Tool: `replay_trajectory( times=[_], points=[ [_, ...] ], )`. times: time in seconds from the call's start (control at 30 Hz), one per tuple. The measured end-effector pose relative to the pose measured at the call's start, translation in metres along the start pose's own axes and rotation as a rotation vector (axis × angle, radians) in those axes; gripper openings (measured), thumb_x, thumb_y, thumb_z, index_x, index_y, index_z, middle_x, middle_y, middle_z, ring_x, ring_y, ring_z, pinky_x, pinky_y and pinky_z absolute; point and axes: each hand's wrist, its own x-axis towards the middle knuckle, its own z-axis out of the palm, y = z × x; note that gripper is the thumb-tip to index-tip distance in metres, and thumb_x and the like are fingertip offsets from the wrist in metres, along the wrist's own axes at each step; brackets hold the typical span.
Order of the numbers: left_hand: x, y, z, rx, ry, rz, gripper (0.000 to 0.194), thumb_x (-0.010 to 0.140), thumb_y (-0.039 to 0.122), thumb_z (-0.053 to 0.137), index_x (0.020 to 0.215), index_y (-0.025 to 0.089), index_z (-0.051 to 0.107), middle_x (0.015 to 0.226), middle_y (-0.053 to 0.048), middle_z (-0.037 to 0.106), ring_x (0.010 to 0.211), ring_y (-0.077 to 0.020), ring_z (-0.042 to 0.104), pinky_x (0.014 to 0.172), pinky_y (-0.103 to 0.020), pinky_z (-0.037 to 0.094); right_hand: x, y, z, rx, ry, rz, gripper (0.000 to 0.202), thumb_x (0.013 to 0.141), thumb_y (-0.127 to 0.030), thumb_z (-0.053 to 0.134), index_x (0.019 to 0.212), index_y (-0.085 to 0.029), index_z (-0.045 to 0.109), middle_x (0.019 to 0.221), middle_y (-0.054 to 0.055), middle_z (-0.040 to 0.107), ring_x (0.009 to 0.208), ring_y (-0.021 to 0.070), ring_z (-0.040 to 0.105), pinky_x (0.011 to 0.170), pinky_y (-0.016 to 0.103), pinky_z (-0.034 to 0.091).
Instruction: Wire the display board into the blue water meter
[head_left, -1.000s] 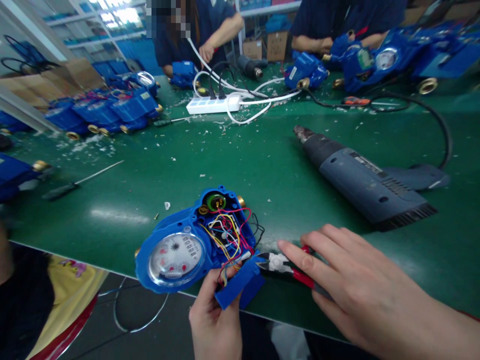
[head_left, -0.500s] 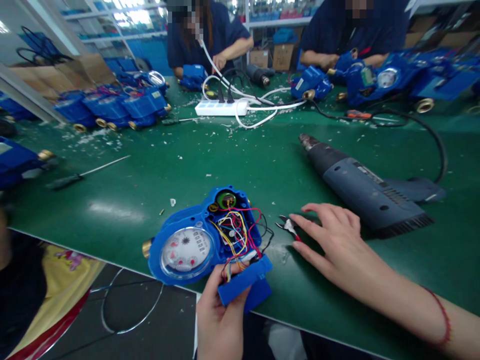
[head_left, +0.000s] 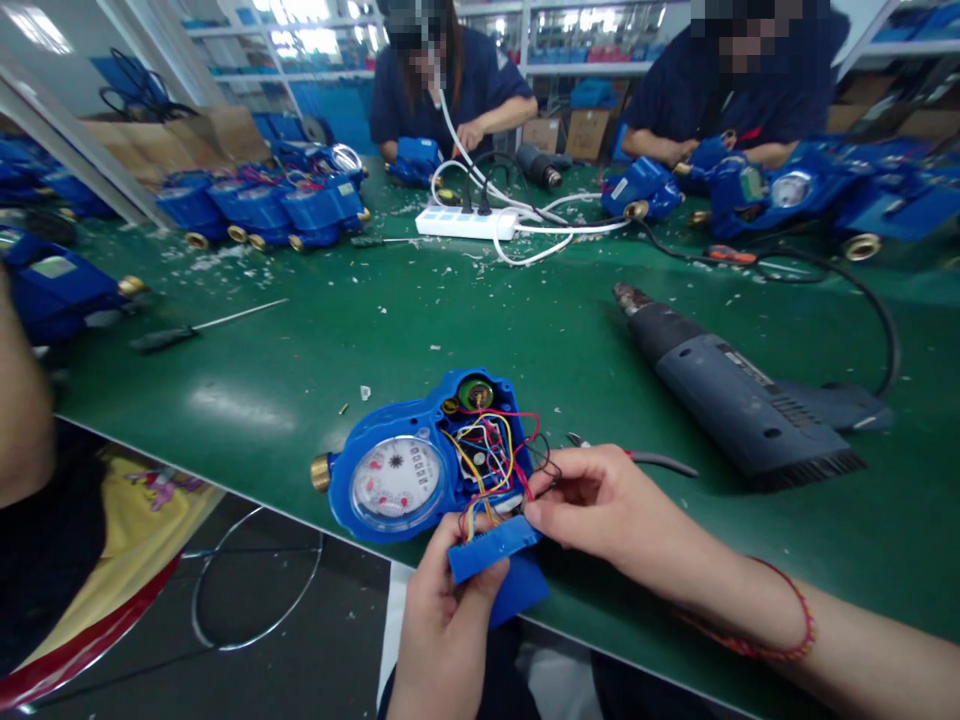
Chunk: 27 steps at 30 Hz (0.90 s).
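A blue water meter [head_left: 346, 455] lies at the table's near edge, its round dial facing up and its side compartment open on a tangle of coloured wires [head_left: 487, 450]. My left hand [head_left: 454, 620] is closed on a blue plastic module [head_left: 495, 549], which the wires run into. At the module's right end, my right hand [head_left: 600, 500] pinches thin wires [head_left: 531, 488] between thumb and fingers. Behind that hand lie small cutting pliers [head_left: 664, 461], partly hidden by it. A blue flap [head_left: 521, 590] shows beneath the module.
A heat gun [head_left: 720, 385] lies at right, its cable running back. Further away are a white power strip [head_left: 465, 222], a screwdriver [head_left: 169, 338] and several blue meters [head_left: 259, 212]. Two people work across the table; another person's arm [head_left: 22, 400] shows at left.
My right hand has left the pliers and moved left to the wires at the module, closing on them. My left hand keeps its hold. The whole view has shifted slightly.
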Motion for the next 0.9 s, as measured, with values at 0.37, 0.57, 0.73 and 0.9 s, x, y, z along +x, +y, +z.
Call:
replay_trajectory(
  times=[0.37,0.57,0.73,0.9],
  points=[
    [-0.002,0.004,-0.003,-0.043,-0.021,0.033,0.023,0.076,0.037,0.079,0.092,0.021,0.072,0.084,-0.002,0.076,0.076,-0.0149,0.071,0.070,-0.019,0.057,-0.004,-0.001,-0.002,0.059,-0.049,0.022,0.028,0.070,-0.041,0.071,0.063,-0.015,0.061,0.046,-0.004,0.051,0.045,0.0066,0.041,0.050,0.021,0.028],
    [-0.001,0.017,0.003,-0.147,-0.061,-0.095,0.035,0.067,0.032,0.086,0.098,0.020,0.077,0.104,-0.009,0.078,0.099,-0.0242,0.072,0.086,-0.029,0.057,-0.001,-0.002,-0.003,0.074,-0.045,-0.033,0.038,0.073,-0.050,0.071,0.068,-0.014,0.060,0.048,-0.006,0.049,0.045,0.0058,0.040,0.050,0.021,0.031],
    [-0.001,0.029,0.011,-0.297,-0.096,-0.260,0.044,0.056,0.033,0.092,0.095,0.018,0.077,0.100,-0.011,0.079,0.097,-0.0283,0.072,0.088,-0.037,0.056,-0.023,0.006,-0.039,-0.454,0.212,-0.273,0.034,0.094,-0.046,0.049,0.100,-0.015,0.063,0.079,0.004,0.065,0.068,0.0144,0.061,0.063,0.027,0.050],
    [0.003,0.018,0.017,-0.266,-0.087,-0.255,0.038,0.061,0.034,0.090,0.094,0.018,0.077,0.099,-0.010,0.079,0.093,-0.0264,0.073,0.084,-0.035,0.058,-0.050,0.057,-0.065,-1.382,0.539,-0.389,0.068,0.089,-0.050,0.059,0.141,-0.009,0.044,0.139,0.023,0.050,0.127,0.0360,0.050,0.102,0.055,0.046]
  ],
)
